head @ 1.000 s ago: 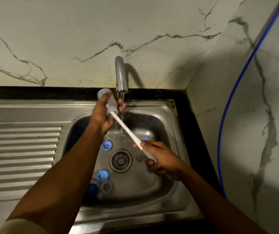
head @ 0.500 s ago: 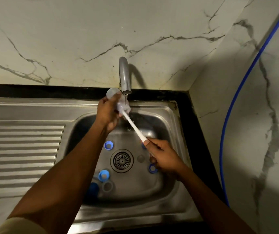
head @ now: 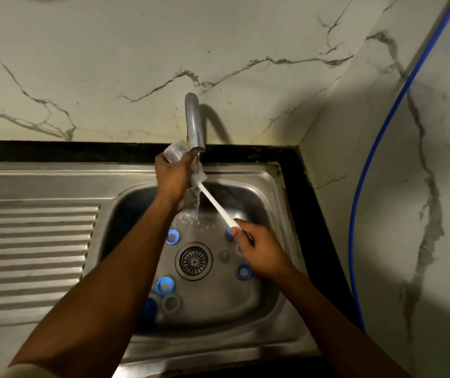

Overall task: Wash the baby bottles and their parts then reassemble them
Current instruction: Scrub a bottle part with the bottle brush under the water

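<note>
Firmly gripping the bottle [head: 175, 154] in the left hand [head: 173, 175], just under the tap [head: 195, 124]; clenching the brush handle [head: 217, 204] in the right hand [head: 259, 249], below-right of the tap. Seemingly mid-wash: blue rings [head: 165, 285] loose below the tap, reassembly not begun.

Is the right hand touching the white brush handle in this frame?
Touching. The head view shows the right hand pinching the lower end of the white brush handle, with no gap between them.
</note>
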Motion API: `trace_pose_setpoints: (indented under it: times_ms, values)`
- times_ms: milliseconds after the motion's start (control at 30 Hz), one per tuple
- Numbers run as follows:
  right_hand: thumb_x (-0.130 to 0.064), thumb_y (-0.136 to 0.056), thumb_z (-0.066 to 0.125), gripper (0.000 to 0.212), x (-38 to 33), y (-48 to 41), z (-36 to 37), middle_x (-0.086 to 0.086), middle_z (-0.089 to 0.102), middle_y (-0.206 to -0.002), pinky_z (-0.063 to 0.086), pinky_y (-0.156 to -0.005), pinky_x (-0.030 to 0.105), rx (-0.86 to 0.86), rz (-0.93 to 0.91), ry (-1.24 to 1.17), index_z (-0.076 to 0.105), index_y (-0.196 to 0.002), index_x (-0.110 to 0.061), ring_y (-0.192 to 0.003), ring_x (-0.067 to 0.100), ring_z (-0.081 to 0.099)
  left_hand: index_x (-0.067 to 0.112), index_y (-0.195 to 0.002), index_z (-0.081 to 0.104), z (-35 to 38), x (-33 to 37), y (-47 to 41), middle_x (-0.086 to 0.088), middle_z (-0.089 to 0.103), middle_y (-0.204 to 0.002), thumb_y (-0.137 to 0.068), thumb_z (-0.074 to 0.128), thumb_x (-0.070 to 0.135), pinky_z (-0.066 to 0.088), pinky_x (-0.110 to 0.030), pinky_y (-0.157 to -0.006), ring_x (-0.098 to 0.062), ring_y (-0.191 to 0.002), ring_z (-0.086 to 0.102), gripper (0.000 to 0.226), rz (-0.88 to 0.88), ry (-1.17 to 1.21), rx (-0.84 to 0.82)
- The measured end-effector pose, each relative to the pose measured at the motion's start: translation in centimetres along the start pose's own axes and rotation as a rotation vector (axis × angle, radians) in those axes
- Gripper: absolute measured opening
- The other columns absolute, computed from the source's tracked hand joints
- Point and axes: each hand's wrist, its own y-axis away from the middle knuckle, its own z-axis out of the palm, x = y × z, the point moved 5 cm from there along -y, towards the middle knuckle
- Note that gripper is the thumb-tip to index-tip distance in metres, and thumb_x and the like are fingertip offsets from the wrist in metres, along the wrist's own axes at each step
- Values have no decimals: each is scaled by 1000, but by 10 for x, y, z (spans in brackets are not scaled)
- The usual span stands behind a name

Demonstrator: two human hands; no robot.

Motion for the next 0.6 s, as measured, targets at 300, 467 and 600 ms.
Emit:
trace_pose_setpoints:
  times_ms: [300,467,600]
  values:
    - [-43,-104,47,30,1,11,1,2,53,-64,42,-51,31,-162,103,-185,69,-119,-28,-52,17,47,2,-123,61,-6,-4,-5,-14,67,-103,-64,86,20,61,-41,-72,-26,-87,70,66,-233,263,-18]
    - [-51,-100,39,44,-1,-1,-4,9,70,-106,50,-87,40,100,-24,485,56,-136,-33,-101,30,63,15,-135,44,-3,-9,2,-14,60,-121,-82,77,27,61,-52,-80,-32,-106,67,63,-11,-200,156]
    - [-42,-104,47,27,-12,11,4,-2,39,-57,25,-41,21,-190,201,-455,68,-112,-28,-42,10,29,4,-124,55,-5,-1,3,-12,66,-103,-86,77,18,60,-47,-82,-26,-85,71,45,-197,270,-98]
